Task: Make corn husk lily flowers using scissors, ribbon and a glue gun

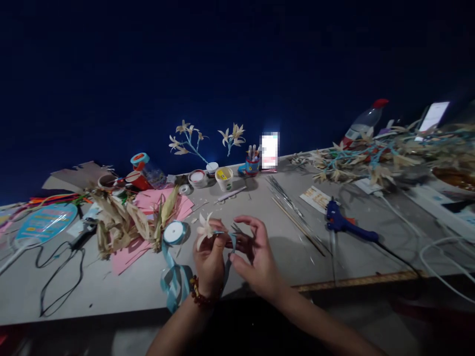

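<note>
A pale husk flower (205, 229) points left from my left hand (210, 259), whose thumb and fingers pinch its stem. Blue ribbon (232, 240) hangs from the stem between my hands. My right hand (257, 257) is curled close by on the right, its thumb beside the ribbon; dark scissor-like tips show near its fingers, but what it grips is unclear. Left of my hands lies a roll of blue ribbon (175, 232) with loose loops trailing to the table's front edge.
Dried husks (117, 227) and pink paper (126, 257) lie at left. Behind are tubs (224, 180), a pen cup (253, 165) and a lit phone (269, 151). Wires (285, 195), a blue glue gun (351, 227), cables and a bunch of husk flowers (371, 155) are at right.
</note>
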A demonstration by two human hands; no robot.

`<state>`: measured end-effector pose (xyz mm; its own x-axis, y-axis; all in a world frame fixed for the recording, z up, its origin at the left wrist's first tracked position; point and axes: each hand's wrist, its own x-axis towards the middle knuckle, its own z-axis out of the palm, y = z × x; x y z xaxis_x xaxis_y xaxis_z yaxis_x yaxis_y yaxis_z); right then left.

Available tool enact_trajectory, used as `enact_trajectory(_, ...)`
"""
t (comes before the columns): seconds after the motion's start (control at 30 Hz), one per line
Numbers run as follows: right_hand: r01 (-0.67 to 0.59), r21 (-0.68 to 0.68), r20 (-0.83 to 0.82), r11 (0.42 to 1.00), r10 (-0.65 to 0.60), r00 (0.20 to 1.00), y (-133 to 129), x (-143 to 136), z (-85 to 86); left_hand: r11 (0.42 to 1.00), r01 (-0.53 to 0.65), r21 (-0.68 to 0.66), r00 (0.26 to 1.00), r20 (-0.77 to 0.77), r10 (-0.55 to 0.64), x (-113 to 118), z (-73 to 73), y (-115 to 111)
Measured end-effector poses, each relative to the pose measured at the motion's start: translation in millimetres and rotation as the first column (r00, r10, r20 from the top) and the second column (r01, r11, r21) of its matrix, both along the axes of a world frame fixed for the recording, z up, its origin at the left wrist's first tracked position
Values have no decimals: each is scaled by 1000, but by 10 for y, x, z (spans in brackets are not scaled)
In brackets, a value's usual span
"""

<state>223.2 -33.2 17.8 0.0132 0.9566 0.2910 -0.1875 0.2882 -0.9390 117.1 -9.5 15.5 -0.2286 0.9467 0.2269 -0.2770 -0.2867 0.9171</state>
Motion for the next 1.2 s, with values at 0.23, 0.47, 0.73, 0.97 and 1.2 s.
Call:
enact_trajectory(0.23,128,45,186,991,-135,973,17,-41,-35,993,-81,91,993,-81,88,-7,10,12)
enact_trajectory(0.47,194,387,415,901,-358,836,60,160,-3,988,-97,120,993,-54,104,-1,-14,39)
enact_trajectory(0.73,123,433,448,893,-331,830,95,275,65,990,-67,122,995,-71,76,-8,22,26)
enact_trajectory(0.97,16,228,237,973,-71,969,177,342,213,992,19,126,998,-68,-10,-59,21,-4)
enact_trajectory(1.2,-236,-126,-180,964,212,961,211,346,185,980,189,63,976,-125,-180,-72,150,-27)
